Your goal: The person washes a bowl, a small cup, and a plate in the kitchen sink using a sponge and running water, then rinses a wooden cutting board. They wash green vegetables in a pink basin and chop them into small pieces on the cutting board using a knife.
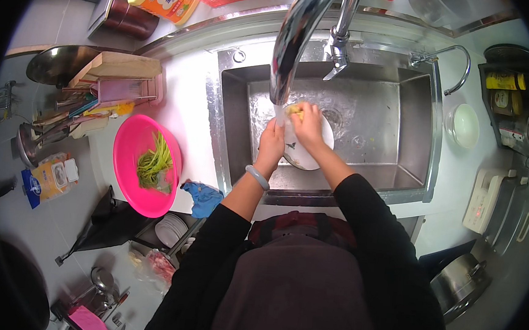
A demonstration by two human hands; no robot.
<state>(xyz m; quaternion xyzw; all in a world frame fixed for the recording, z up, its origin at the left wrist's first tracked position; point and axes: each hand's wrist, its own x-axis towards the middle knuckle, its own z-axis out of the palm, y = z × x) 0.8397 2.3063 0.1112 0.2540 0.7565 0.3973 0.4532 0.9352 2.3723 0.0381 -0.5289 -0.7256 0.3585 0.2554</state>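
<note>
Over the left part of a stainless-steel sink (pixel 414 129), my left hand (pixel 271 142) grips the left edge of a white plate (pixel 309 156) that has a small dark pattern. My right hand (pixel 307 125) presses a yellow sponge (pixel 294 110) onto the plate's upper part. A chrome faucet spout (pixel 284 65) hangs just above both hands, and water runs from it near my left fingertips. The thumb side of my left hand is partly hidden by the water and spout.
A pink basin (pixel 119 173) with green vegetables stands left of the sink, beside a blue cloth (pixel 202 199). A utensil rack (pixel 159 84) and a cutting board (pixel 119 66) are farther back. White bowls (pixel 465 126) sit on the right; a small curved tap (pixel 465 55) rises at the sink's back right.
</note>
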